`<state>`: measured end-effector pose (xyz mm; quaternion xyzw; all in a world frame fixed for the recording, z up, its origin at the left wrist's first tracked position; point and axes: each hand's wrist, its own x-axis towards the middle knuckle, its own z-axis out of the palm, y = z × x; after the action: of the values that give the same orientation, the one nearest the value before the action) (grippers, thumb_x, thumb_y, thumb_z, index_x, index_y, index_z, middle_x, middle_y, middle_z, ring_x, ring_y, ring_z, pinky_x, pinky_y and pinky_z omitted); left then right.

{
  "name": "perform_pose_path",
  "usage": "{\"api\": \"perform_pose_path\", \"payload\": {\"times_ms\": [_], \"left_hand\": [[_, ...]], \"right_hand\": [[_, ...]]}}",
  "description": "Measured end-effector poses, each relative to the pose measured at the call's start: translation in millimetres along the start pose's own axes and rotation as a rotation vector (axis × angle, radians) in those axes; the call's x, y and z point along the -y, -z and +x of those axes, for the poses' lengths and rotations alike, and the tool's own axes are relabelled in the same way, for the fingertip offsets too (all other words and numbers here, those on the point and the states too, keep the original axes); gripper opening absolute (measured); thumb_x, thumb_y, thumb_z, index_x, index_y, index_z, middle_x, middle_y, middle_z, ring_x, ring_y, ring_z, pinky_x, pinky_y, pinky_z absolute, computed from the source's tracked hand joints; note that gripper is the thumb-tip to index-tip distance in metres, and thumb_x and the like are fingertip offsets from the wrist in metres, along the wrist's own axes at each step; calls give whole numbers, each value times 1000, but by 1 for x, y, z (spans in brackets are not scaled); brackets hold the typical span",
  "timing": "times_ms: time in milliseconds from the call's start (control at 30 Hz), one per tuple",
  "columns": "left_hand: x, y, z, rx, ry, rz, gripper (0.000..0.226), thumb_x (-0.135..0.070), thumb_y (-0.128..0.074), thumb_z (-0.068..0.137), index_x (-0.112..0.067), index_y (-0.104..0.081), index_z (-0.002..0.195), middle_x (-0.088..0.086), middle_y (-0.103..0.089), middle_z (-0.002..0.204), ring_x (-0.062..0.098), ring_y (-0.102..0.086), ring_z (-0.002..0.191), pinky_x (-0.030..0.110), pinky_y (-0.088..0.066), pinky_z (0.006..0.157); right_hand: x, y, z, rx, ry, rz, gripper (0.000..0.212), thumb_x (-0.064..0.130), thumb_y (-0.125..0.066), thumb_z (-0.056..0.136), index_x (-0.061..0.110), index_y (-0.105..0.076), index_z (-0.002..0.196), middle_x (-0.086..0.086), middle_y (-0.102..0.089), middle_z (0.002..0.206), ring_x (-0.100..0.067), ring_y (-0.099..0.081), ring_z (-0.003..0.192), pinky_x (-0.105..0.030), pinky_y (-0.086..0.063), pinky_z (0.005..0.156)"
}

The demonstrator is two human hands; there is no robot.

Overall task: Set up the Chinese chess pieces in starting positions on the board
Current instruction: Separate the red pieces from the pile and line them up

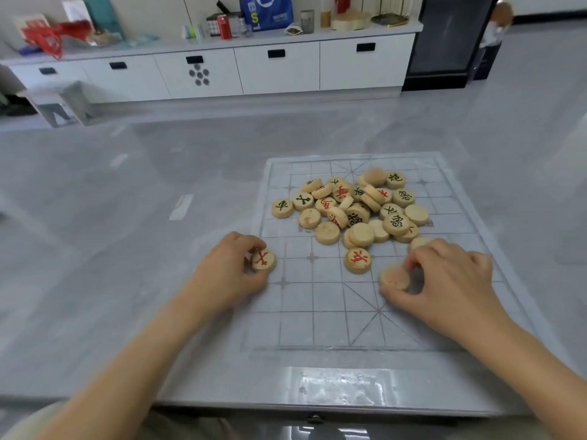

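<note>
Left hand (pixel 228 268) pinched a red-marked piece (pixel 263 260) by its rim, fingertips curled round it, at the left edge of the board (pixel 317 328), which lay flat on the grey table (pixel 127 249). The piece lay flat with its character facing up and skewed to the grid lines. Across the middle of the board the heap of pieces (pixel 349 208) lay jumbled, some face up, some blank side up, several leaning on their neighbours. A lone red piece (pixel 358 260) lay flat, just near of the heap. To its right, a blank-faced piece (pixel 394 277) was grasped at the rim between the thumb and curled fingers of the right hand (pixel 451 281).

The pieces appeared to be light, rigid wooden discs, smooth enough to slide on the board. Opposite points of the rim probably offered the surest hold. Being round, they had no long axis, so only the character's heading mattered. Blank-side-up discs likely needed turning over.
</note>
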<state>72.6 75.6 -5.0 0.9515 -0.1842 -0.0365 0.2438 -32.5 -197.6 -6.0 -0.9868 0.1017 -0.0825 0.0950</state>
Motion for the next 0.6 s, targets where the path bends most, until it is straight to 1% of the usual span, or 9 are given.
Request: {"api": "perform_pose_path", "payload": {"times_ms": [67,100,167,233,300,367,467,533,600], "left_hand": [[10,11,-1,93,-5,-45,30,-32,-70,78,-32,-58,106,-13,-51,99,-2,-53,86,8,-38,71],[13,13,-4,124,-19,-68,33,-32,-71,77,-35,-56,107,-15,-51,101,-3,-52,89,9,-40,74],[15,13,-8,129,-60,-87,41,-31,-74,75,-35,-55,111,-16,-49,103,-3,-50,91,9,-39,78],[13,11,-9,112,-100,-79,40,-28,-71,77,-30,-57,114,-13,-50,103,0,-50,89,12,-39,79],[12,12,-9,119,-123,-85,38,-23,-68,78,-27,-58,115,-8,-52,106,5,-51,91,19,-42,83],[10,13,-7,139,-159,-102,38,-19,-66,79,-25,-58,116,-7,-52,109,7,-51,94,17,-40,85],[7,9,-5,142,-205,-111,40,-17,-65,80,-22,-58,118,-5,-53,111,8,-51,98,14,-38,86],[7,8,-3,113,-184,-113,40,-17,-63,81,-23,-58,120,-5,-53,113,10,-51,102,16,-38,87],[9,10,1,71,-144,-106,40,-16,-61,82,-22,-56,121,-4,-53,115,13,-51,104,18,-38,87]], "right_hand": [[12,-2,-7,42,39,20,43,71,-52,64,35,-51,87,16,-46,90,-7,-43,89,-28,-16,76],[20,-5,-10,57,64,38,46,73,-50,64,36,-52,91,16,-47,91,-7,-44,91,-27,-15,77],[35,-10,-12,70,115,82,51,72,-47,67,37,-56,102,17,-49,96,-7,-46,96,-27,-15,78],[49,-13,-12,103,133,141,48,66,-53,73,37,-56,112,18,-49,103,-6,-47,98,-26,-17,82],[65,-17,-9,121,148,207,49,58,-60,76,35,-54,118,16,-49,111,-9,-49,97,-26,-26,85],[80,-21,-2,96,139,266,49,51,-66,76,29,-56,119,13,-48,109,-12,-48,92,-26,-33,83],[94,-26,13,49,127,280,47,45,-71,75,22,-61,115,9,-49,105,-11,-44,89,-25,-35,78],[97,-26,19,50,142,235,49,44,-70,76,19,-60,117,6,-52,109,-14,-49,93,-27,-39,80],[98,-26,20,56,148,211,46,38,-65,81,18,-58,121,3,-53,115,-18,-52,100,-31,-41,85]]}}
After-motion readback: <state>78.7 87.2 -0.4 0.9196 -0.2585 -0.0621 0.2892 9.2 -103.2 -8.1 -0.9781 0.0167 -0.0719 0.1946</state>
